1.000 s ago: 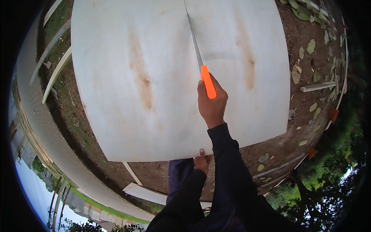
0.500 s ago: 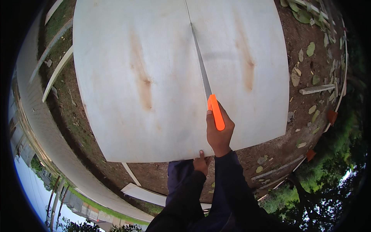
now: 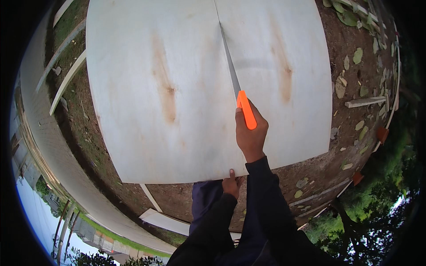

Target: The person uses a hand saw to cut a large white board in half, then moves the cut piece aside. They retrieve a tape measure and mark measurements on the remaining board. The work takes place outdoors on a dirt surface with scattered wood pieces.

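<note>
A large pale plywood sheet (image 3: 133,146) with brown grain stains spreads out before me. Its near edge is close to my legs. My right hand (image 3: 252,135) is wrapped round the orange handle of a handsaw (image 3: 232,71). The grey blade points away from me, its far part sunk in the sheet where a thin dark cut line runs on to the far edge. My left hand (image 3: 231,184) grips the near edge of the plywood, thumb on top. The fingers under the sheet are hidden.
Brown soil with fallen leaves (image 3: 357,55) lies to the right, along with a short wood piece (image 3: 364,102). Thin wooden strips (image 3: 69,82) lie at the left beside a paved path (image 3: 66,146). A white board (image 3: 166,221) rests on the ground near my legs. Green bushes stand at the lower right.
My right hand has pushed the handsaw forward, away from me, so less of the blade shows above the sheet. My left hand stays on the near edge.
</note>
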Available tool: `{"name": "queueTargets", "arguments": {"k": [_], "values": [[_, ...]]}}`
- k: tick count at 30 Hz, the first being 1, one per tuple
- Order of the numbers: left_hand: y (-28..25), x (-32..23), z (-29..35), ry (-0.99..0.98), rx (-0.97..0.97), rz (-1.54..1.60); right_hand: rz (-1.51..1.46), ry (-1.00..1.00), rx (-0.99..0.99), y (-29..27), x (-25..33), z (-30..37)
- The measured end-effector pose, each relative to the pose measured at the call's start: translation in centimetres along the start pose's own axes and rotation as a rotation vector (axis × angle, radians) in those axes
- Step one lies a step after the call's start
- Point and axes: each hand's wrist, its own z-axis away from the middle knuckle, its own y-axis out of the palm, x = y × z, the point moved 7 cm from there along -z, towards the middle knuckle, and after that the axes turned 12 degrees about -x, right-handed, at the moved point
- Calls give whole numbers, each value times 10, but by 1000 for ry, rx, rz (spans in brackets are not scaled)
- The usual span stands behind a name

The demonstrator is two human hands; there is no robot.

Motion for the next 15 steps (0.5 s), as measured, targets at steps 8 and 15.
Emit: {"name": "queueTargets", "arguments": {"k": [8, 15], "values": [[-7, 18, -17, 13, 18, -49, 9, -2, -11, 0, -3, 3], [14, -8, 8, -250, -16, 210, 72, 81, 61, 39, -4, -81]]}}
